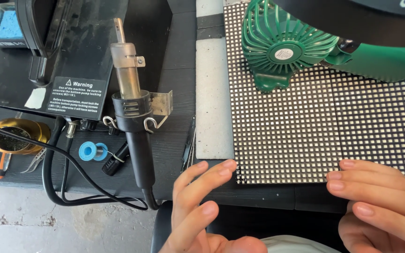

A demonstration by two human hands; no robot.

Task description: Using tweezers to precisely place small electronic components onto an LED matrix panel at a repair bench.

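Touching both open grips: panel (pixel 324 126)

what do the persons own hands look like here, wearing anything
Both hands are bare: no gloves, rings or watch show on the left hand or the right hand. The fingers are slim, with short, plain, unpainted nails. No sleeves reach the wrists in view; the forearms are cut off by the bottom edge of the picture.

The fan (pixel 282 51) stands on the grid panel (pixel 324 131), tweezers (pixel 188 145) left of it.
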